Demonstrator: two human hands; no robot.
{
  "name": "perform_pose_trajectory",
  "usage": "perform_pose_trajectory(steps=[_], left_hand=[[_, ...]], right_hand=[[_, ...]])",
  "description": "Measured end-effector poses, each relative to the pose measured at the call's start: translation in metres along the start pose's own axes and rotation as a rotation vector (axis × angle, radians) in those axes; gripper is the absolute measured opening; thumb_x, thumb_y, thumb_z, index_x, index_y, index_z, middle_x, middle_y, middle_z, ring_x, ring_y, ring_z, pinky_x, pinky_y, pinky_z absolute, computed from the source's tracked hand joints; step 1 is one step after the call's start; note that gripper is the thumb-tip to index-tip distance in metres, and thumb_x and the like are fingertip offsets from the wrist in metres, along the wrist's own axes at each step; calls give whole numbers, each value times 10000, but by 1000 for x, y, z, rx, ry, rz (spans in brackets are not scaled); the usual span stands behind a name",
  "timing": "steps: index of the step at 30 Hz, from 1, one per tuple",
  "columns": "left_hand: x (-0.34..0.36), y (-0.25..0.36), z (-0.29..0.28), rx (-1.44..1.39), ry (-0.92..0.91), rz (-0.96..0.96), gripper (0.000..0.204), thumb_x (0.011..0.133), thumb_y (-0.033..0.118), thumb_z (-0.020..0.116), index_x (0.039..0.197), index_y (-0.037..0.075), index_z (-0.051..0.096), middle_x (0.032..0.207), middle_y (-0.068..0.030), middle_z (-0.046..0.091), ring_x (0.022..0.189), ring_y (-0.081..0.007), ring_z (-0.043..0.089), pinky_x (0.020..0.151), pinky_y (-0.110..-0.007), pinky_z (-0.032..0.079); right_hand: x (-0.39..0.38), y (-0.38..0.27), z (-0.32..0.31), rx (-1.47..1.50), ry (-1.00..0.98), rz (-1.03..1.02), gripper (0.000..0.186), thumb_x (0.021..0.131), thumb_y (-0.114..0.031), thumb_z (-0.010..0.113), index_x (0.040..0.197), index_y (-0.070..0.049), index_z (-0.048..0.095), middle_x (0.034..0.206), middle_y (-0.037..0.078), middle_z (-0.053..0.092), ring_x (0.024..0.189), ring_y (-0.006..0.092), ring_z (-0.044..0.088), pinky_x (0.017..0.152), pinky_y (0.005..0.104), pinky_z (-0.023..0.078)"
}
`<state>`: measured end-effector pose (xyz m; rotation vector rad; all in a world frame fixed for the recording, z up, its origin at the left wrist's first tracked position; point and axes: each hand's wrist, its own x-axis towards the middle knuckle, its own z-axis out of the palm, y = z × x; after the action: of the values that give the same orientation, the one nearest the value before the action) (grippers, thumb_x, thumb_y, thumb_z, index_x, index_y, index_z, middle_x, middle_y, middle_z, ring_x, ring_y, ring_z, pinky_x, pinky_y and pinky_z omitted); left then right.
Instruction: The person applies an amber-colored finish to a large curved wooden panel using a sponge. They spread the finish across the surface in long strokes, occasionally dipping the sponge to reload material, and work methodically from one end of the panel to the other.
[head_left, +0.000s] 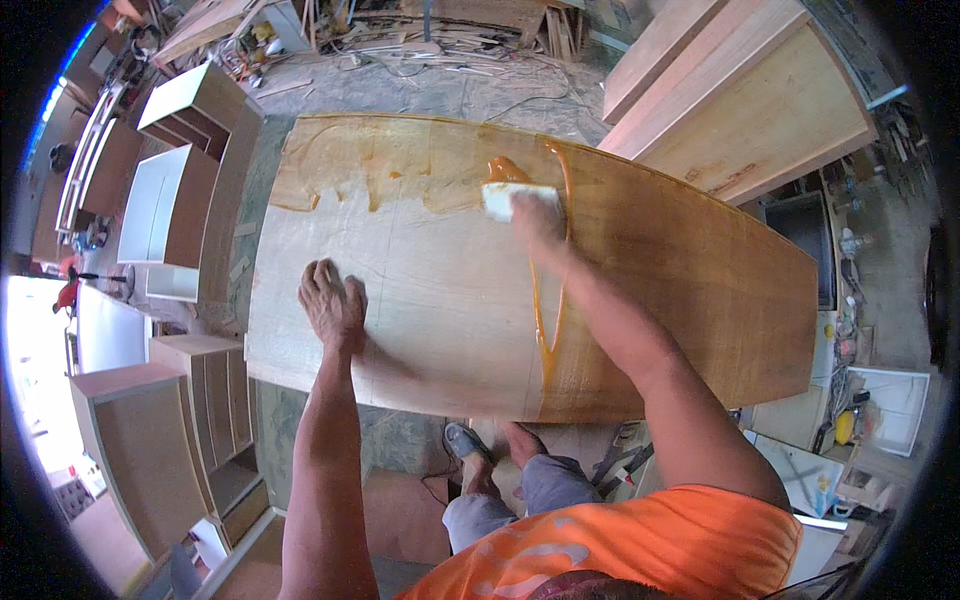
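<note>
A large wooden panel (450, 290) lies flat in front of me. Its right part is coated a darker, glossy amber, while the left and middle stay mostly pale. My right hand (538, 218) grips a flat white spreader (505, 200) against the panel's upper middle. Thick orange-brown glue (506, 170) is heaped just beyond the spreader, and long strings of it run down the panel beside my right wrist. Smears of the same glue edge the far left part. On the bare wood at the left rests my left hand (335, 305), fingers spread, holding nothing.
Unfinished cabinets (170, 205) stand along the left, with a wooden carcass (140, 440) nearer to me. Long timber panels (740, 110) lean at the far right. Wood scraps (470, 60) litter the floor beyond. A white tray (890, 405) and tools sit at the right.
</note>
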<state>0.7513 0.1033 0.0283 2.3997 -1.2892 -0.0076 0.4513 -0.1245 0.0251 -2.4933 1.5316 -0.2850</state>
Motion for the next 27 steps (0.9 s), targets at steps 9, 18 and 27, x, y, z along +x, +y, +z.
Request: perform_pose_trajectory(steps=[9, 18, 27], left_hand=[[-2, 5, -2, -2, -68, -83, 537, 862, 241, 558, 1336, 8, 461, 1420, -209, 394, 1324, -379, 342, 1112, -464, 276], [-4, 1, 13, 237, -39, 69, 470, 914, 248, 531, 1307, -6, 491, 1375, -155, 449, 1312, -332, 378, 1068, -463, 312], [-5, -25, 39, 339, -16, 258, 541, 939, 345, 492, 1354, 4, 427, 1387, -178, 427, 1290, -354, 383, 1083, -472, 283]], right_hand=[[-98, 9, -91, 6, 41, -218, 322, 767, -28, 558, 1081, 18, 612, 1106, 165, 615, 1065, 310, 578, 873, 437, 457], [-200, 88, -116, 124, -8, -223, 325, 785, -45, 538, 1070, -40, 694, 1049, 170, 691, 1013, 357, 631, 953, 457, 466], [1, 301, -128, -233, -14, 280, 410, 828, -15, 472, 1199, -81, 635, 1062, 196, 679, 964, 405, 651, 820, 504, 522]])
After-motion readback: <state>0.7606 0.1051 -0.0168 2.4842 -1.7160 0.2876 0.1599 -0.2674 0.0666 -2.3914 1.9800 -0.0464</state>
